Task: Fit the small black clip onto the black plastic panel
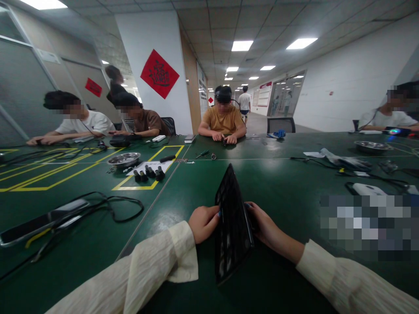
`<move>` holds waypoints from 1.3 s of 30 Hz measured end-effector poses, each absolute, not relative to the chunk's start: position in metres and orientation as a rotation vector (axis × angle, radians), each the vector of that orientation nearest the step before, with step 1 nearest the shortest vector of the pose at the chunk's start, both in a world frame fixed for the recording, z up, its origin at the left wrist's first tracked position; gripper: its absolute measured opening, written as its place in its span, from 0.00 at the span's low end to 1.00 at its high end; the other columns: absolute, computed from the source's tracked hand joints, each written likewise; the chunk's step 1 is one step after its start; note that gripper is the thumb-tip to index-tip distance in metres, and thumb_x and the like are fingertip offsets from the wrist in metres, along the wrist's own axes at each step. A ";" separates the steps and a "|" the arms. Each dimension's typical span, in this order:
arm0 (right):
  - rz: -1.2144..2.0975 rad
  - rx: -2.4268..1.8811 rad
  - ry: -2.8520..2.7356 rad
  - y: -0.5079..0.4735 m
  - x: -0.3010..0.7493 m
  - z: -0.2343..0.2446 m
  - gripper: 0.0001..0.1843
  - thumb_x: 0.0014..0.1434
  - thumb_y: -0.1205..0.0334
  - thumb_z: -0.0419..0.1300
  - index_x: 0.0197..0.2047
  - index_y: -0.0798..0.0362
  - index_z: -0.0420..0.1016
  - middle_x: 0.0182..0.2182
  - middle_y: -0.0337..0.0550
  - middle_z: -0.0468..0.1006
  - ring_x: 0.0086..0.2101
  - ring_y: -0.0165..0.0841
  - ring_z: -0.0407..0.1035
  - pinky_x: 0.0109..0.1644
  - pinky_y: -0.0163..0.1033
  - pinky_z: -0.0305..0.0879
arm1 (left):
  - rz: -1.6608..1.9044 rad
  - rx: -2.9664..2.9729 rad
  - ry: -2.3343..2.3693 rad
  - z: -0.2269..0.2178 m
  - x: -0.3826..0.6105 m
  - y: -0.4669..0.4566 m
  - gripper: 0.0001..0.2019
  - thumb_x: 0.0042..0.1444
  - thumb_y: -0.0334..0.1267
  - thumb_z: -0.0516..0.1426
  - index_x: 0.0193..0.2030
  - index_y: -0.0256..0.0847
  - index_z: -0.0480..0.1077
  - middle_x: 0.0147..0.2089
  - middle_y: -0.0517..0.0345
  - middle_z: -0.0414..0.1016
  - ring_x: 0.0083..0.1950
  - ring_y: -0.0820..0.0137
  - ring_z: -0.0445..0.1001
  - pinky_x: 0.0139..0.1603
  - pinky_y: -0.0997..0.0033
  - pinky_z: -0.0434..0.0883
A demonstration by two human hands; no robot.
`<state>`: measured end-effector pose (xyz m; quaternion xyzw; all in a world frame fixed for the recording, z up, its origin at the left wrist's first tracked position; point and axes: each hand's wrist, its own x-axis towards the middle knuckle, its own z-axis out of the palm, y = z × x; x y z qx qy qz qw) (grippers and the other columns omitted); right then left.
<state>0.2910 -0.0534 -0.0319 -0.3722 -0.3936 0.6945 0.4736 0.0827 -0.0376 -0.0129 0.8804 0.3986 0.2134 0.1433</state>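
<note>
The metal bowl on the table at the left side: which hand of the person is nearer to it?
Left. The left hand grips the black keyboard on the side facing the metal bowl; the right hand holds the opposite side, farther away.

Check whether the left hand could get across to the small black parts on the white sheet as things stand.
Probably not at once: the left hand grips the black panel with the right hand. The table between looks bare, but the black parts lie far off.

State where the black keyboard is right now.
In the head view the keyboard stands on edge, bottom centre, on the green table, gripped between the left hand and right hand.
</note>
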 end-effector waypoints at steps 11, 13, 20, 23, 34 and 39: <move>1.678 -0.961 -0.955 -0.053 0.288 -0.031 0.11 0.50 0.54 0.56 0.37 0.48 0.65 0.27 0.36 0.72 0.28 0.32 0.69 0.28 0.36 0.62 | 0.615 2.530 1.156 -0.013 0.083 -0.039 0.22 0.60 0.49 0.35 0.25 0.39 0.59 0.19 0.61 0.59 0.22 0.73 0.62 0.25 0.75 0.55; 1.678 -0.965 -0.957 -0.052 0.288 -0.033 0.11 0.51 0.54 0.56 0.37 0.48 0.66 0.28 0.36 0.72 0.28 0.32 0.69 0.28 0.36 0.62 | 0.628 2.520 1.155 -0.013 0.082 -0.039 0.22 0.60 0.49 0.35 0.25 0.39 0.59 0.19 0.61 0.60 0.22 0.73 0.62 0.25 0.75 0.55; 1.690 -0.942 -0.987 -0.049 0.292 -0.040 0.11 0.54 0.53 0.54 0.39 0.48 0.67 0.29 0.37 0.73 0.29 0.32 0.69 0.28 0.35 0.62 | 0.616 2.475 1.234 -0.010 0.084 -0.040 0.23 0.61 0.46 0.34 0.24 0.38 0.59 0.18 0.62 0.58 0.20 0.75 0.60 0.24 0.75 0.54; 1.685 -0.947 -0.986 -0.048 0.292 -0.042 0.11 0.54 0.53 0.54 0.39 0.48 0.67 0.28 0.36 0.72 0.28 0.31 0.68 0.28 0.35 0.62 | 0.640 2.542 1.155 -0.011 0.083 -0.039 0.21 0.60 0.47 0.36 0.24 0.39 0.58 0.19 0.61 0.58 0.21 0.74 0.61 0.24 0.75 0.54; 1.688 -0.990 -0.956 -0.051 0.289 -0.033 0.12 0.51 0.53 0.56 0.38 0.48 0.66 0.28 0.36 0.72 0.28 0.32 0.68 0.27 0.35 0.61 | 0.595 2.498 1.224 -0.008 0.085 -0.040 0.22 0.62 0.45 0.35 0.24 0.38 0.59 0.18 0.62 0.57 0.20 0.76 0.59 0.24 0.75 0.53; 1.674 -0.965 -0.951 -0.051 0.288 -0.031 0.13 0.49 0.53 0.57 0.37 0.49 0.66 0.27 0.36 0.72 0.27 0.32 0.67 0.27 0.35 0.61 | 0.629 2.559 1.182 -0.011 0.083 -0.039 0.21 0.60 0.46 0.37 0.24 0.39 0.58 0.19 0.61 0.58 0.21 0.75 0.60 0.24 0.75 0.53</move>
